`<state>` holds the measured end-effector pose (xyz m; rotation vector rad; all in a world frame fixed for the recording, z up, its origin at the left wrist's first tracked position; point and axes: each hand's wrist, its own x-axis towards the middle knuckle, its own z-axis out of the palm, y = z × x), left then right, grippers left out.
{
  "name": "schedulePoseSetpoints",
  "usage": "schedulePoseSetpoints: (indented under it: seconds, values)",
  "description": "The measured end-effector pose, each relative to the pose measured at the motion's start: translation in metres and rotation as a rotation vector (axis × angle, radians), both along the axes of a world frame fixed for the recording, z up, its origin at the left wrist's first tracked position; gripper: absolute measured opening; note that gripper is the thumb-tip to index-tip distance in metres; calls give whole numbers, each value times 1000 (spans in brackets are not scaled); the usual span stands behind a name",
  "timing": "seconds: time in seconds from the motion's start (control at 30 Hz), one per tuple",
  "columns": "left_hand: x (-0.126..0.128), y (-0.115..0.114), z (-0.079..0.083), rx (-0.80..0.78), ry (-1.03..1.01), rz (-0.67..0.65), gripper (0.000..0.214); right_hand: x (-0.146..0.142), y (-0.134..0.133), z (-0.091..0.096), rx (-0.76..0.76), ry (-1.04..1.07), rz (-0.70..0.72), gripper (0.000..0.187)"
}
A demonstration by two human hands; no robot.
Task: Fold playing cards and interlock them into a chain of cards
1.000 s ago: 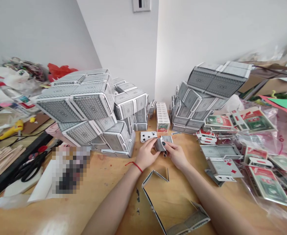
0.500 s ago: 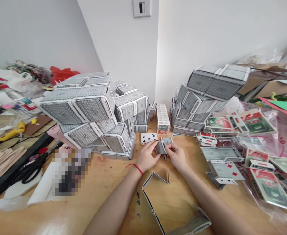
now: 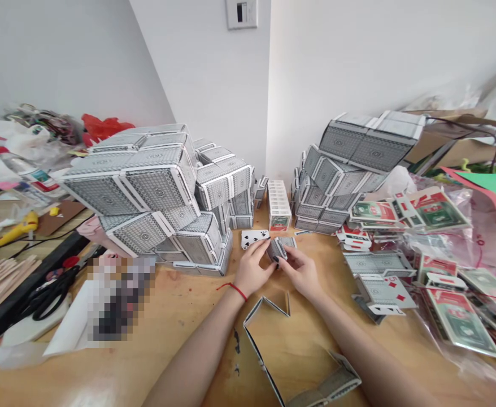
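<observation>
Between both hands is a grey-backed playing card [image 3: 277,247] that looks folded, low over the wooden table. My left hand [image 3: 252,270] grips its left side, fingers on top and thumb at the near edge. My right hand [image 3: 302,276] pinches its right side, with a dark-nailed fingertip at the near edge. A five of spades [image 3: 251,238] lies face up just beyond my left fingers. Another grey card edge shows beyond my right fingers. Nearer me, between my forearms, stands a bent strip of joined cards [image 3: 253,333].
Stacked blocks built of cards rise at left [image 3: 155,186] and right [image 3: 336,175]. A row of card packs [image 3: 278,206] stands between them. Opened card boxes [image 3: 455,322] and folded cards [image 3: 379,291] lie right. Scissors [image 3: 55,291] and a yellow glue gun [image 3: 17,228] lie left.
My right fingers have shifted slightly left and toward me along the card, whose angle has changed a little. My left hand keeps its grip. The whole view has drifted slightly.
</observation>
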<state>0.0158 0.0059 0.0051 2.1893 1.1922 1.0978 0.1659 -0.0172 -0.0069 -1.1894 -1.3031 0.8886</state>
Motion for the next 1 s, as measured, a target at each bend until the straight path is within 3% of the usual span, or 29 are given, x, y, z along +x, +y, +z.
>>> schedulePoseSetpoints:
  seconds: [0.17, 0.5, 0.73, 0.87, 1.0]
  values:
    - [1, 1, -3, 45, 22, 10, 51, 0, 1, -5, 70, -88, -36, 28]
    - [-1, 1, -3, 70, 52, -30, 48, -4, -7, 10, 189, -349, 11, 24]
    - [3, -4, 4, 96, 52, -161, 52, -3, -3, 5, -87, -222, -24, 27]
    - [3, -6, 10, -34, -42, -221, 58, -4, -3, 5, -99, -139, -48, 25]
    - [4, -4, 7, -226, -94, -111, 29, -9, -8, 11, -138, -51, 46, 23]
